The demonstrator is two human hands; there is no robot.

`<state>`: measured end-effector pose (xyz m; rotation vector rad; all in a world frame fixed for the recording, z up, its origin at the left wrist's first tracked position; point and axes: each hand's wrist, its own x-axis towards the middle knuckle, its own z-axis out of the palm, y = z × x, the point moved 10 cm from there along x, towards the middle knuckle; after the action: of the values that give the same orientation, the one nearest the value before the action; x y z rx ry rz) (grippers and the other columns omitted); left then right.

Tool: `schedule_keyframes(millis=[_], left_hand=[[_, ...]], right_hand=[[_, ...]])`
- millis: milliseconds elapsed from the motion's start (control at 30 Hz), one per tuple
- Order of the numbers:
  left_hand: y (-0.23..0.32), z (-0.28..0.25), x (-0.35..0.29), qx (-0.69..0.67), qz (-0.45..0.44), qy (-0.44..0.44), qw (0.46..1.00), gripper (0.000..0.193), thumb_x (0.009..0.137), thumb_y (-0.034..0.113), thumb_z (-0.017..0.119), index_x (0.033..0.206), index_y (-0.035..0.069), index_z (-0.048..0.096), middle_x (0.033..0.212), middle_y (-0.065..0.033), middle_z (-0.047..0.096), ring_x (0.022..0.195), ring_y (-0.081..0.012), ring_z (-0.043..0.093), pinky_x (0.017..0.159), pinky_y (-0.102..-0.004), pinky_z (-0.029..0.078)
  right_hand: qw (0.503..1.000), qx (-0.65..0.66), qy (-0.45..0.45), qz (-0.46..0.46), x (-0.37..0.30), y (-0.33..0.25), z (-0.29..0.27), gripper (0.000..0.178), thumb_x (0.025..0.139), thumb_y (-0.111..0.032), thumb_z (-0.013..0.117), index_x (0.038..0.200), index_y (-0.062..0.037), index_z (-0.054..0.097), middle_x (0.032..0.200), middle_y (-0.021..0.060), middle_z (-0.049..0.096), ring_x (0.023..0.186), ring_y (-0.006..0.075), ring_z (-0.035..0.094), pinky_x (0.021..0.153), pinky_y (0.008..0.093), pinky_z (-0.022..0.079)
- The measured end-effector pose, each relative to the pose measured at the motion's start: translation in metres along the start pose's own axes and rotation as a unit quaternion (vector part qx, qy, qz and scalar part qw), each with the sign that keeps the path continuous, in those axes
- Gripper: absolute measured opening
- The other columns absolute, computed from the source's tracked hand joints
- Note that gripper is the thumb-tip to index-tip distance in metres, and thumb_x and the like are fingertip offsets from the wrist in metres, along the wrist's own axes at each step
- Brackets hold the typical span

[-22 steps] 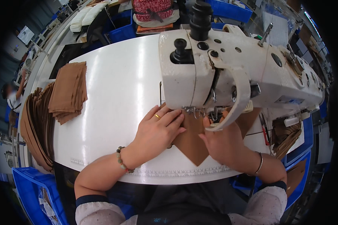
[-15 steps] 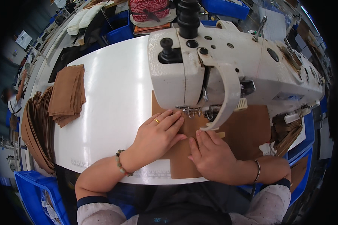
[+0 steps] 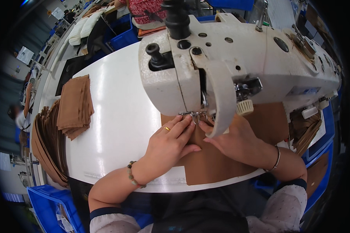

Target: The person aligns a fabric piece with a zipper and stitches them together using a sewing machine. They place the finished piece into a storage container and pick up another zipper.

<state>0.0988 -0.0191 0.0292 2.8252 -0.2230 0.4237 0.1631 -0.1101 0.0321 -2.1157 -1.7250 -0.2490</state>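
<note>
Brown fabric panels (image 3: 217,167) lie on the white table under the head of a white sewing machine (image 3: 159,87). My left hand (image 3: 173,138) rests on the fabric with its fingers stretched out, fingertips beside the metal presser foot (image 3: 197,115). My right hand (image 3: 237,136) reaches in from the other side, palm down over the fabric. Its index finger and thumb point toward the foot and stand apart; the machine's curved white arm (image 3: 221,97) covers part of its fingers. Whether a small piece lies under them I cannot tell.
At the left, a small stack of brown pieces (image 3: 74,105) lies beside a larger fanned pile (image 3: 46,143). More brown pieces (image 3: 305,130) sit right of the machine. Blue bins (image 3: 52,200) stand below the table's left end and at the right. Another person (image 3: 147,11) is beyond the machine.
My right hand has moved forward, its fingers now close to the presser foot. A small tan strip beside it is now out of sight. My left hand stays on the fabric; the whole view has shifted slightly.
</note>
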Motion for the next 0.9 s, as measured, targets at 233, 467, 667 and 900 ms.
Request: schedule_keyframes(millis=[233,467,667,900], left_hand=[[0.003,0.005,0.000,0.023,-0.014,-0.009,1.000,0.061,0.082,0.045,0.077,0.122,-0.001,0.072,0.133,-0.0139,0.067,0.128,-0.0318,0.063,0.103,-0.0409,0.053],[0.003,0.005,0.001,0.023,-0.015,-0.020,0.999,0.061,0.082,0.045,0.077,0.122,-0.001,0.073,0.127,-0.0133,0.068,0.129,-0.0315,0.062,0.103,-0.0398,0.052],[-0.003,0.006,0.005,0.011,-0.034,-0.031,0.999,0.061,0.082,0.045,0.077,0.122,-0.001,0.072,0.126,-0.0127,0.068,0.124,-0.0290,0.064,0.102,-0.0383,0.053],[-0.004,0.006,0.008,0.018,-0.038,-0.029,0.999,0.062,0.081,0.045,0.076,0.121,-0.002,0.072,0.122,-0.0119,0.067,0.117,-0.0285,0.065,0.098,-0.0381,0.054]], right_hand=[[1.000,-0.005,0.005,-0.017,-0.002,-0.002,-0.006,0.028,0.079,-0.031,0.079,0.078,-0.0036,0.079,0.096,0.0132,0.070,0.114,0.0341,0.064,0.103,0.0491,0.048],[1.000,-0.016,-0.008,-0.015,-0.001,-0.002,-0.001,0.027,0.080,-0.031,0.078,0.080,-0.0040,0.079,0.094,0.0136,0.070,0.112,0.0326,0.064,0.101,0.0482,0.049],[1.000,-0.002,-0.011,0.002,0.002,0.005,0.003,0.030,0.081,-0.031,0.078,0.084,-0.0010,0.078,0.094,0.0153,0.071,0.113,0.0335,0.064,0.104,0.0456,0.046],[1.000,-0.003,-0.005,0.005,0.003,0.007,0.002,0.034,0.082,-0.030,0.077,0.093,0.0013,0.076,0.096,0.0148,0.071,0.113,0.0318,0.064,0.103,0.0445,0.046]])
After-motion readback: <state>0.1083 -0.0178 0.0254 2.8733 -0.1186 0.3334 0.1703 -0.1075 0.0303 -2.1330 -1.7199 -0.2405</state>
